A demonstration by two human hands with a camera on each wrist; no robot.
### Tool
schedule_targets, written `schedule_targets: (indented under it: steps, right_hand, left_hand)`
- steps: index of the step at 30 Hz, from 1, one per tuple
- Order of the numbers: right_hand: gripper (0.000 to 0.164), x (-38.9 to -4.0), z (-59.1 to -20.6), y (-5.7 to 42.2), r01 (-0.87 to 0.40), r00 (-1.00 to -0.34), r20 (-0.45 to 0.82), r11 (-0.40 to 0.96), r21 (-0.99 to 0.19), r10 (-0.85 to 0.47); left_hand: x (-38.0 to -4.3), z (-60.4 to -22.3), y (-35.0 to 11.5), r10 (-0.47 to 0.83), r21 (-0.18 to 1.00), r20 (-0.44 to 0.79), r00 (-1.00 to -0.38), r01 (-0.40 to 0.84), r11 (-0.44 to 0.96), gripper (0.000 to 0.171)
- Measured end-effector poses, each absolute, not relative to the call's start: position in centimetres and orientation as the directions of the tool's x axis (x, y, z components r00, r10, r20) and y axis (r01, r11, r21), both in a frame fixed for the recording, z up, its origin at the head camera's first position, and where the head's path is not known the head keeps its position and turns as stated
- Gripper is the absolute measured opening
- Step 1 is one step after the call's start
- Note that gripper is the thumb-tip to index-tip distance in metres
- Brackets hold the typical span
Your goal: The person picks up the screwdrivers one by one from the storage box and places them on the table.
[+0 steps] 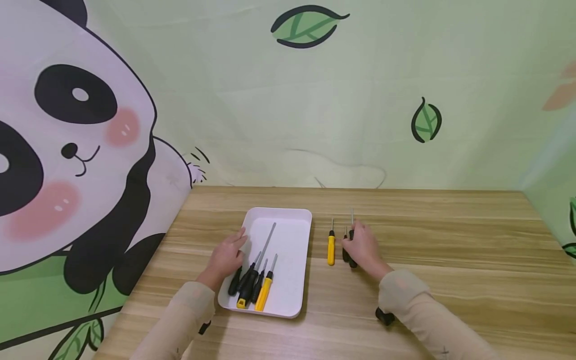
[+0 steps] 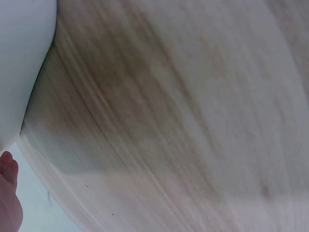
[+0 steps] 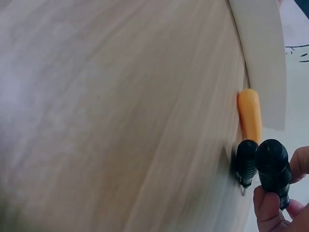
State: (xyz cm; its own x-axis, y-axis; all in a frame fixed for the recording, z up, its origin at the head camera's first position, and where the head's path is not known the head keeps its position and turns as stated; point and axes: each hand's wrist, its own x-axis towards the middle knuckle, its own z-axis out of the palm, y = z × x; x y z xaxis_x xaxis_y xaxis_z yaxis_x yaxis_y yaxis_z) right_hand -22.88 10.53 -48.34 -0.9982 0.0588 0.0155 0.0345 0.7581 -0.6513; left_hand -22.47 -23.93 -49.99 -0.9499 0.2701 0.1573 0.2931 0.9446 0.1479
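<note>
My right hand (image 1: 363,247) pinches the handle of a black screwdriver (image 3: 274,169), its shaft pointing to the back wall. Close to its left lies a smaller black screwdriver (image 3: 247,159). Farther left is a yellow-handled screwdriver (image 1: 331,250), also on the table. With its fingers reaching forward, my left hand (image 1: 227,254) rests at the left rim of the white tray (image 1: 294,310). Inside the tray are several black-handled screwdrivers (image 1: 247,287) and one yellow screwdriver (image 1: 264,295), grouped at the near left. Only a few left fingers (image 2: 8,166) show in the left wrist view.
The wooden table (image 1: 450,240) extends right of the tools and meets a green wall cloth (image 1: 382,65) at the back. A big printed panda (image 1: 81,150) covers the cloth on the left.
</note>
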Motion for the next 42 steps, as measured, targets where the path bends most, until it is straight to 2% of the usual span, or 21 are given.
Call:
schedule_targets:
  steps: [22,42]
  right_hand:
    - [0.028,-23.6,-49.4,11.8,0.107,-0.994,-0.073,0.773,-0.625,0.078]
    - [0.028,-23.5,-49.6,11.9,0.1,-0.995,-0.063,0.781,-0.617,0.077]
  left_hand:
    - [-22.5,-50.0,-24.0,0.276,0.144,0.16,-0.948,0.299,0.943,0.043]
    - [-22.4,-49.8,-23.8,0.249,0.167,0.137,-0.959,0.27,0.948,0.043]
